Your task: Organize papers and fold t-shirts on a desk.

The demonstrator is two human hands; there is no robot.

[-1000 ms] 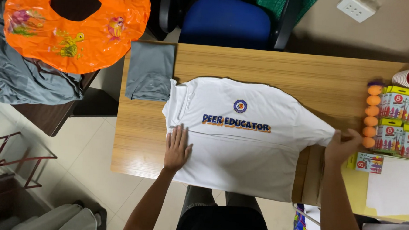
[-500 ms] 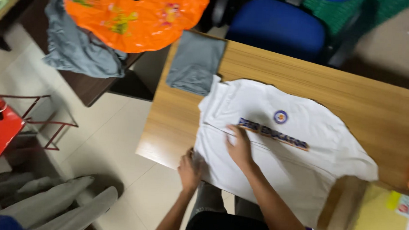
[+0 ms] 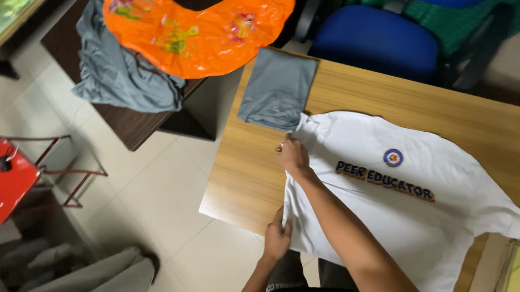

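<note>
A white T-shirt is being spread flat on a wooden table, printed side up, covering most of the table's near-left part, with its lower hem hanging over the near edge. The left edge of the shirt is being gripped by both hands. The right hand, reaching across the body, is closed on the cloth at the shirt's far-left sleeve. The left hand is pinching the hem at the table's near edge, fingers curled narrow around the fabric.

A folded grey garment is lying at the table's far-left corner, its near end just touching the shirt's sleeve. Beyond the table's left edge, an orange inflatable ring is resting on loose grey cloth on a dark side table. A blue chair is standing behind the far edge.

The shirt is judged to be light, soft and limp; it will sag and wrinkle wherever it is unsupported, so it is best held along seams or edges at two spread points.
</note>
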